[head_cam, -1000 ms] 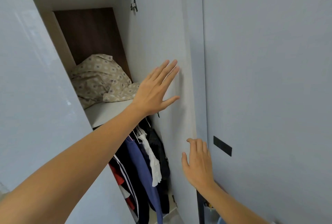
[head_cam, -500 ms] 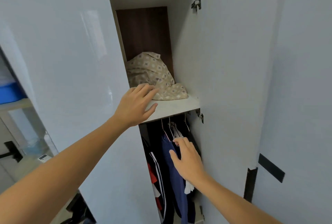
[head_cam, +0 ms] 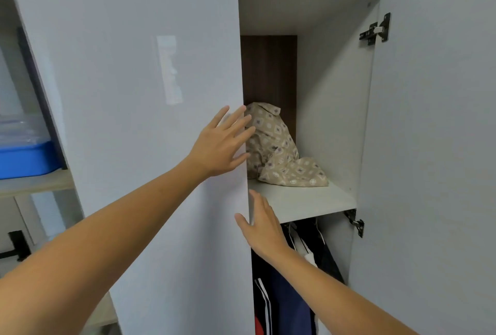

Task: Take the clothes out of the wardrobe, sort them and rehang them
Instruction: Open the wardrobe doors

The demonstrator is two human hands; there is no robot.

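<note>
The wardrobe stands half open: its right door (head_cam: 429,146) is swung wide and its left door (head_cam: 150,119) covers the left half. My left hand (head_cam: 222,144) lies flat with straight fingers on the left door's free edge. My right hand (head_cam: 263,224) touches that same edge lower down, fingers straight, thumb on the door's face. A crumpled beige patterned shirt (head_cam: 276,152) lies on the white shelf (head_cam: 303,203). Below the shelf, dark, navy, white and red clothes (head_cam: 284,294) hang on hangers, partly hidden by my right arm.
A blue plastic bin (head_cam: 24,157) sits on a wooden shelf (head_cam: 35,184) at the far left, outside the wardrobe. Metal hinges (head_cam: 375,29) stick out from the inner side of the right door.
The view has swung so that the wardrobe opening is central. My left hand rose from the shelf edge to the left door's edge. My right hand left the hanging clothes for that same edge.
</note>
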